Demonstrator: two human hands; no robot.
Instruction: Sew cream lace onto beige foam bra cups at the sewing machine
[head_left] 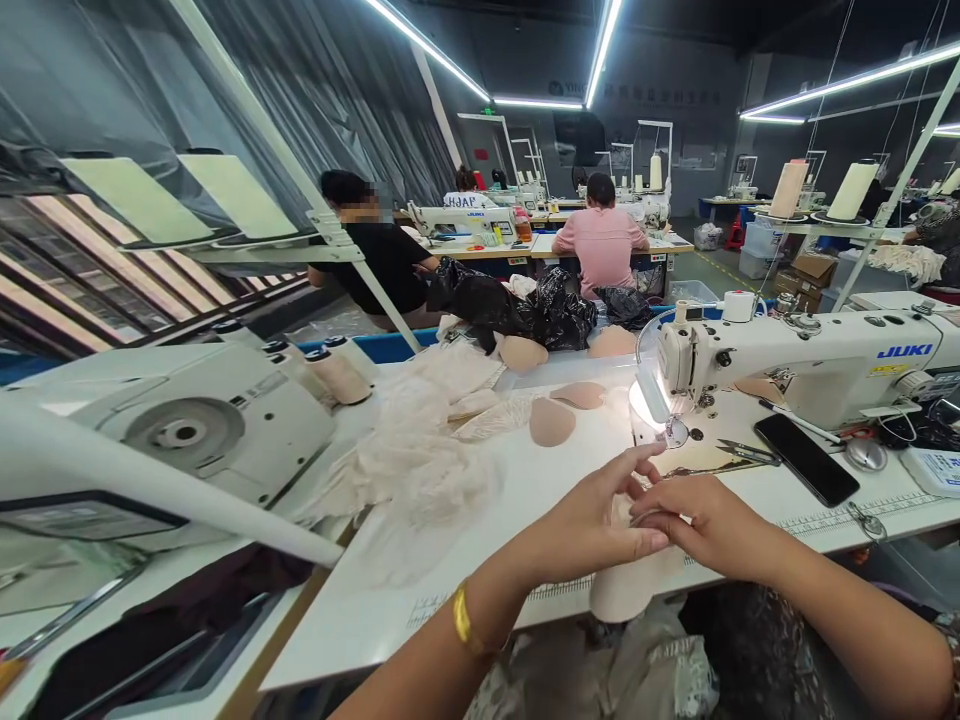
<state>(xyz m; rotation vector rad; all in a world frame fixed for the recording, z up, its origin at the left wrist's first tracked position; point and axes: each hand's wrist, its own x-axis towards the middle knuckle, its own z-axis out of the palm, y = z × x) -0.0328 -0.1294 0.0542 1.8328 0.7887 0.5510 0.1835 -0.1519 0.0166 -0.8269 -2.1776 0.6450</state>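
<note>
My left hand (611, 510) and my right hand (709, 520) meet over the front edge of the white sewing table, just before the sewing machine's needle area. Between them is a beige moulded bra cup (622, 592), its lower part hanging below my left thumb. My left fingers curl around its upper part, with the index finger reaching forward. The right thumb and fingers are pinched together at its edge; the fingers hide most of the grip. Two more bra cups, one rounded (553, 422) and one lying flatter (579, 395), rest on the table beyond.
A white JUKI sewing machine (810, 350) stands at right, its lamp lit. Thread snips (750, 452) and a black phone (806, 460) lie before it. Sheer cream fabric (420, 470) is heaped at left beside another machine (187, 430). Co-workers sit beyond black plastic bags (562, 305).
</note>
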